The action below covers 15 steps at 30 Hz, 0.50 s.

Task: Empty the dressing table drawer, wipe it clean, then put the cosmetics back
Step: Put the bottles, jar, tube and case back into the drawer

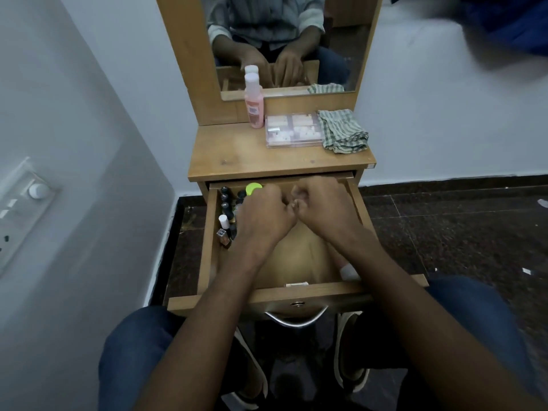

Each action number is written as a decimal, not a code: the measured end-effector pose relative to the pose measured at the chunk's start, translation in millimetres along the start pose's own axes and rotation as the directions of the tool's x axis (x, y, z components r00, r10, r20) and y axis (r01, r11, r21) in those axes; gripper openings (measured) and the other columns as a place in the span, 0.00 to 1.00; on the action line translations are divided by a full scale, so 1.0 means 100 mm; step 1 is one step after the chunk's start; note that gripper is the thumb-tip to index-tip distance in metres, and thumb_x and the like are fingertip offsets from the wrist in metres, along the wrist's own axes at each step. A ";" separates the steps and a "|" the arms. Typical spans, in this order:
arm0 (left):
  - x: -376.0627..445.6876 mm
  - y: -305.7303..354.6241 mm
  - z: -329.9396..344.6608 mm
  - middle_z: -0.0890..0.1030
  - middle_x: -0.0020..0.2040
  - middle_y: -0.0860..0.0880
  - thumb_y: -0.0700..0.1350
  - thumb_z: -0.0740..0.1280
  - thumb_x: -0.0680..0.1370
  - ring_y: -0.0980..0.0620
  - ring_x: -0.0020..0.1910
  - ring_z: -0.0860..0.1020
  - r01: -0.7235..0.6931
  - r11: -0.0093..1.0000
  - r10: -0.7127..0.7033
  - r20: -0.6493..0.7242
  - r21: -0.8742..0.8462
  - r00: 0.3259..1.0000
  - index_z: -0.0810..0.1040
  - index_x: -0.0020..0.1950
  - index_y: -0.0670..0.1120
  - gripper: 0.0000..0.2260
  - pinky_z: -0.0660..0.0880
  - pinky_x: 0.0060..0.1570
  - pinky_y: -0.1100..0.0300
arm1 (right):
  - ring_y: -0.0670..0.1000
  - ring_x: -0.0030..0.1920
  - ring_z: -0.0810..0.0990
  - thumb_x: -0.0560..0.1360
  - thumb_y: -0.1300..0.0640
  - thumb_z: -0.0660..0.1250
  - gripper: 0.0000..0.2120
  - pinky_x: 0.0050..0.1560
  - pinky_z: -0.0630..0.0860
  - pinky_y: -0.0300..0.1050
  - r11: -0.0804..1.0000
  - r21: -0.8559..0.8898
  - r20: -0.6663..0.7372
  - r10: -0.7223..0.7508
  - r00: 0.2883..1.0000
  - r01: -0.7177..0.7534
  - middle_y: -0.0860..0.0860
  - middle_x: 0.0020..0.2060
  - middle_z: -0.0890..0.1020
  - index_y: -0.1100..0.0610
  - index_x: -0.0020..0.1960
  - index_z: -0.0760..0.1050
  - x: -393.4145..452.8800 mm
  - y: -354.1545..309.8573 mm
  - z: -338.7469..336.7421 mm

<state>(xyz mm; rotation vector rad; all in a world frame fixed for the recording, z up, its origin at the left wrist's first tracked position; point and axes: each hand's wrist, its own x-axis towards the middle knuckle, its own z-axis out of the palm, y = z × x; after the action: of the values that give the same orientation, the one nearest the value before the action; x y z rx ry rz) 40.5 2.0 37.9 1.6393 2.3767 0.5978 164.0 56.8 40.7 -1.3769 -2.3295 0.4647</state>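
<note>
The wooden drawer (207,250) of the dressing table is pulled out towards me. Several small nail polish bottles (224,216) stand in a row along its left wall. Both my hands are inside, near the back. My left hand (264,215) has its fingers curled down beside the bottles, and a bright green cap (252,188) shows just past its knuckles. My right hand (324,207) is curled into a fist right next to it; whatever is under its fingers is hidden. On the table top stand a pink bottle (254,106), a clear cosmetics box (293,130) and a folded checked cloth (344,132).
The mirror (284,40) rises behind the table top. A small white object (349,271) lies in the drawer's near right corner under my forearm. A wall with a switch plate (20,209) is close on the left. My knees and shoes sit under the drawer front (296,301).
</note>
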 end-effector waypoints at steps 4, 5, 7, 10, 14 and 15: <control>0.09 -0.13 -0.18 0.87 0.47 0.53 0.50 0.69 0.79 0.48 0.48 0.85 -0.026 0.986 -0.011 -0.221 -0.166 0.975 0.88 0.54 0.54 0.08 0.82 0.47 0.50 | 0.56 0.50 0.83 0.75 0.59 0.69 0.08 0.48 0.80 0.50 0.999 -0.013 -0.122 -0.042 0.992 0.041 0.51 0.45 0.86 0.52 0.50 0.85 0.29 -0.26 -0.05; 0.12 -0.16 -0.22 0.88 0.48 0.53 0.49 0.69 0.80 0.49 0.49 0.85 -0.035 0.979 -0.023 -0.277 -0.202 0.961 0.87 0.55 0.54 0.08 0.82 0.49 0.50 | 0.56 0.52 0.83 0.75 0.60 0.69 0.09 0.49 0.80 0.50 0.998 -0.021 -0.149 -0.063 0.987 0.060 0.53 0.47 0.87 0.53 0.53 0.86 0.40 -0.31 -0.06; 0.19 -0.22 -0.25 0.88 0.49 0.53 0.47 0.69 0.80 0.49 0.51 0.85 -0.058 0.965 -0.038 -0.354 -0.254 0.934 0.87 0.57 0.53 0.09 0.82 0.54 0.49 | 0.57 0.53 0.83 0.75 0.61 0.70 0.10 0.49 0.81 0.50 0.994 -0.053 -0.184 -0.107 0.977 0.099 0.54 0.48 0.86 0.55 0.55 0.86 0.61 -0.40 -0.06; 0.26 -0.30 -0.27 0.87 0.52 0.54 0.47 0.69 0.80 0.52 0.51 0.84 -0.088 0.947 -0.044 -0.400 -0.307 0.916 0.86 0.59 0.52 0.10 0.81 0.55 0.49 | 0.54 0.49 0.81 0.74 0.60 0.73 0.05 0.42 0.78 0.46 0.997 -0.027 -0.289 -0.082 0.954 0.077 0.52 0.46 0.84 0.56 0.50 0.84 0.92 -0.53 -0.02; 0.32 -0.35 -0.27 0.85 0.55 0.56 0.47 0.70 0.79 0.55 0.53 0.83 -0.108 0.931 -0.060 -0.437 -0.349 0.897 0.85 0.62 0.52 0.12 0.81 0.54 0.52 | 0.49 0.48 0.77 0.72 0.53 0.78 0.13 0.38 0.65 0.38 0.986 0.165 -0.376 0.053 0.925 0.011 0.51 0.48 0.80 0.55 0.52 0.77 1.32 -0.60 0.02; 0.33 -0.35 -0.27 0.85 0.55 0.56 0.47 0.70 0.79 0.56 0.51 0.83 -0.108 0.920 -0.073 -0.436 -0.378 0.897 0.85 0.62 0.52 0.12 0.82 0.54 0.52 | 0.50 0.49 0.76 0.72 0.52 0.78 0.16 0.38 0.64 0.38 0.986 0.164 -0.368 0.051 0.928 0.011 0.51 0.50 0.80 0.56 0.53 0.77 1.41 -0.63 0.03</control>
<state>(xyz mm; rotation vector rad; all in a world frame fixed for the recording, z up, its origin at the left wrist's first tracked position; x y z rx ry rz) -11.5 16.3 49.8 1.4583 2.3002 1.4882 53.3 152.0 91.0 -1.2842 -1.9285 0.3553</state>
